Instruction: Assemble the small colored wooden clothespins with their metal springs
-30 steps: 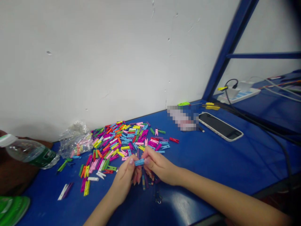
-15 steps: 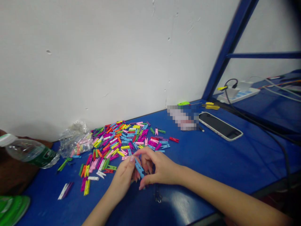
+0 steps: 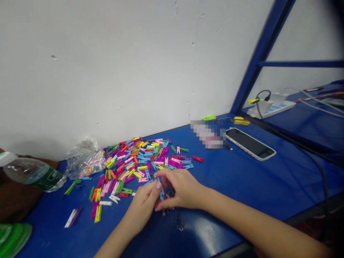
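The blue counter (image 3: 228, 186) carries a loose pile of clothespins (image 3: 142, 167) beyond the hands. The right hand (image 3: 185, 188) arches thumb and forefinger wide; whether its grip touches anything is too hidden to tell. The left hand (image 3: 145, 200) has a narrow grip, its thumb pinching a blue clothespin (image 3: 162, 195) between both hands. Good handling probably calls for a firm left pinch and light, even right-hand pressure.
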`<act>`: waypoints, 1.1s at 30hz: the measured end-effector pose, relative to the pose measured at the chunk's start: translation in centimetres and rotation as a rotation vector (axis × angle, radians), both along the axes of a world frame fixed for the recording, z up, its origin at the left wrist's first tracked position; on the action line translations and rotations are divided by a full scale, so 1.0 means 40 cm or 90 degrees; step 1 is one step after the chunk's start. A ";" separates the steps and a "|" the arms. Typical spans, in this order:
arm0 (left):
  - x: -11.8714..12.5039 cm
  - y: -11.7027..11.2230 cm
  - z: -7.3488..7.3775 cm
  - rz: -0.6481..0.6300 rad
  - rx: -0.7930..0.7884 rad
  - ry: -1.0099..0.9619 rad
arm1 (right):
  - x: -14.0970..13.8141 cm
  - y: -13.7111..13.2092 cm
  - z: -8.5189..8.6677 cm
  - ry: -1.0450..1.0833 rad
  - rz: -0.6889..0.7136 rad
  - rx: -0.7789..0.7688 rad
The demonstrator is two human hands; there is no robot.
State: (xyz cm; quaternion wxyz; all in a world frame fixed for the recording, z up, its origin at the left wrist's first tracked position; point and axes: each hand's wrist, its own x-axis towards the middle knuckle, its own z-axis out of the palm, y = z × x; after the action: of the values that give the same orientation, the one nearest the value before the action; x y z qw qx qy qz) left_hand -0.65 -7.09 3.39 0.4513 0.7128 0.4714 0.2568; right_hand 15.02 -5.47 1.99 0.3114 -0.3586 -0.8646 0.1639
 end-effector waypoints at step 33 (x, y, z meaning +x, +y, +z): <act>0.064 0.007 -0.045 0.019 0.539 0.250 | 0.105 0.034 -0.004 -0.135 0.013 0.088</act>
State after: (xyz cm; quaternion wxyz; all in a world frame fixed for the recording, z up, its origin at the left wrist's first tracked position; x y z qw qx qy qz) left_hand 1.91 -6.80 1.58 0.0189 0.8627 0.4117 0.2931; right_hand 19.22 -4.10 1.84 0.2405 -0.3426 -0.9056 0.0680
